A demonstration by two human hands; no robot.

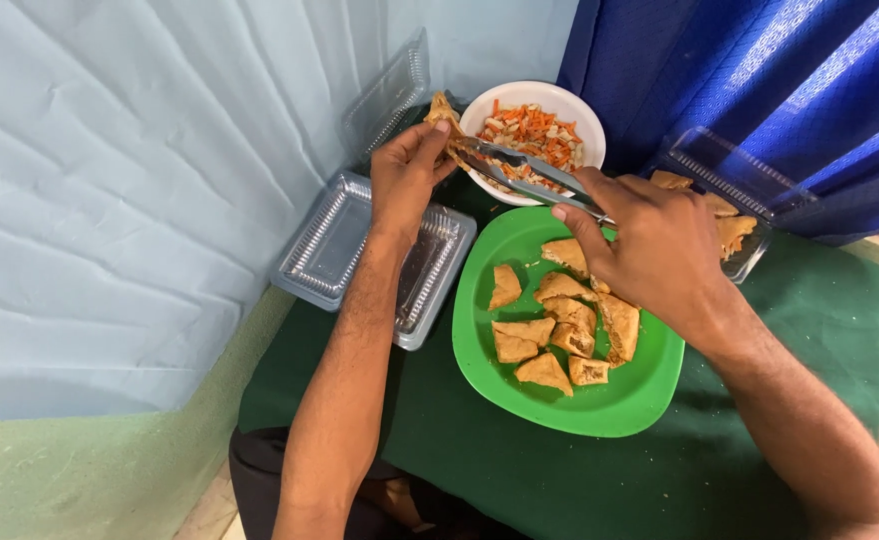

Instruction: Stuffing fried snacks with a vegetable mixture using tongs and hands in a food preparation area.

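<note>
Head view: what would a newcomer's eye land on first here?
The bright green plate at centre, with fried golden wedges lying on it, stands out against the dark green table cover. Above it, the right hand holds metal tongs whose tips meet a fried piece pinched in the left hand, beside a white bowl of orange-and-white filling. Clear plastic trays lie at left.

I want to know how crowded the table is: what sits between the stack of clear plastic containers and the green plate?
In the head view, only bare green tablecloth lies between the clear containers and the green plate; the left forearm passes above the containers' near edge.
</note>
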